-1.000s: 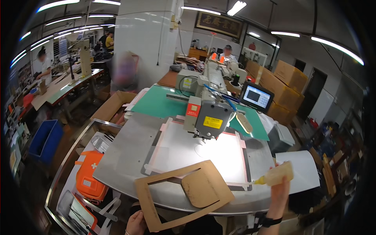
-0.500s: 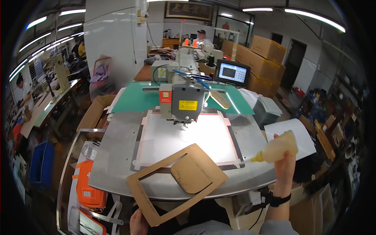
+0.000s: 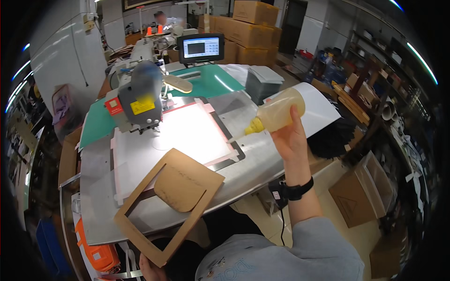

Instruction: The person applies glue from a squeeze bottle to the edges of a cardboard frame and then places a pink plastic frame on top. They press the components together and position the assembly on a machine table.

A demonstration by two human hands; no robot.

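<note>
My right hand (image 3: pixel 291 139) is closed round a translucent squeeze bottle (image 3: pixel 280 110), held tilted over the right side of the metal machine table. Its yellow cap and thin nozzle point down and left, near the corner of a white sheet (image 3: pixel 180 129) with pink taped edges. Low in the picture, my left hand (image 3: pixel 149 270) grips the bottom corner of a brown cardboard template (image 3: pixel 199 169). The template has a cut-out window with a rounded flap in it, and it slants over the table's front edge. Part of the left hand is hidden beneath it.
A grey sewing machine head (image 3: pixel 145 96) stands over the white sheet. Behind lie a green sheet (image 3: pixel 218 77) and a lit control screen (image 3: pixel 201 48). White sheets (image 3: pixel 314 110) stick out at the table's right. An orange bag (image 3: pixel 101 253) lies at lower left; a person sits far back.
The view has swung to the right, so the machine and table appear further left. Both hands keep their hold; the bottle's nozzle now slants more downward, near the sheet's corner.
</note>
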